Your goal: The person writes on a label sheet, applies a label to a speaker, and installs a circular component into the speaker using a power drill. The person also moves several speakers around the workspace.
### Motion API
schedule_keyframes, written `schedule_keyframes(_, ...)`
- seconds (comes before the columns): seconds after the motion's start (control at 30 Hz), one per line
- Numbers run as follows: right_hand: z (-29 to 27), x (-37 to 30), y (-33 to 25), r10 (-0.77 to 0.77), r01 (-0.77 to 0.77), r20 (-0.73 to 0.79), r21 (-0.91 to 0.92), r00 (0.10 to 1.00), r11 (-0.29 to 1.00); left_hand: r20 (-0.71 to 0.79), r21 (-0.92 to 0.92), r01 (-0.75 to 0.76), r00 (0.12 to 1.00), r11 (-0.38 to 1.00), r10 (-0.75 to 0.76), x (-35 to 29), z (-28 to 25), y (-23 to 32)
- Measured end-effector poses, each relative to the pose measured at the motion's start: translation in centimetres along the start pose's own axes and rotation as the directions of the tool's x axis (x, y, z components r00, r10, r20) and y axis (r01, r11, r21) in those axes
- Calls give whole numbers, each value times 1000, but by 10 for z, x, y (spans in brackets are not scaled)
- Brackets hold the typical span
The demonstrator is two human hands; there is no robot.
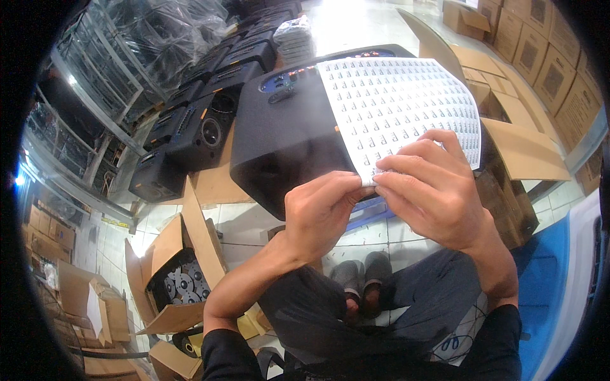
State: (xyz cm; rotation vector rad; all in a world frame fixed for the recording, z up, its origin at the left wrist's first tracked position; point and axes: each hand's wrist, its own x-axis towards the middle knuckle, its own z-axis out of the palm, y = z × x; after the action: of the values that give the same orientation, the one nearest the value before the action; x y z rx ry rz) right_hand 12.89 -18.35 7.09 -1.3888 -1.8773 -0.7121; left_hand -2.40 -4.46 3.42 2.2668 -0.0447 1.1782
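A white sheet of labels point(397, 101), printed with rows of small dark marks, spreads out over a large black speaker cabinet point(289, 130). At the sheet's near corner, my left hand point(321, 213) is closed, its thumb and forefinger pinching the edge. My right hand point(438, 193) meets it there, with thumb and fingertips pressed together at the same corner. Whether a single label has come loose between the fingertips is too small to tell. A small dark part point(283, 95) rests on the cabinet's top, left of the sheet.
More black speaker cabinets point(190, 136) stand in rows at the far left. An open carton point(168, 254) of round grey parts sits at the lower left. Another open carton point(527, 149) is on the right, near stacked boxes point(534, 54). A blue surface point(540, 279) lies at my right.
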Motion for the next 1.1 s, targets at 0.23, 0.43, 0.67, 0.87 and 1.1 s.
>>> schedule_keyframes(0.23,2,-2,1,-38,37,-35,-25,999,999,-24,-1,-59,998,998,59,1,4,-1)
schedule_keyframes(0.43,-3,-1,1,77,-76,-26,42,997,996,26,-67,24,999,997,-22,-1,1,0)
schedule_keyframes(0.67,0,-1,-1,-7,6,-25,-38,1000,999,-6,-83,23,1000,996,-24,-2,4,-1)
schedule_keyframes(0.87,8,-1,-1,-46,42,-37,-97,998,994,11,-60,41,999,997,-41,-3,4,-2)
schedule_keyframes(1.1,7,0,-5,75,-75,-7,-74,997,994,10,-84,22,1000,996,-22,-2,6,-4)
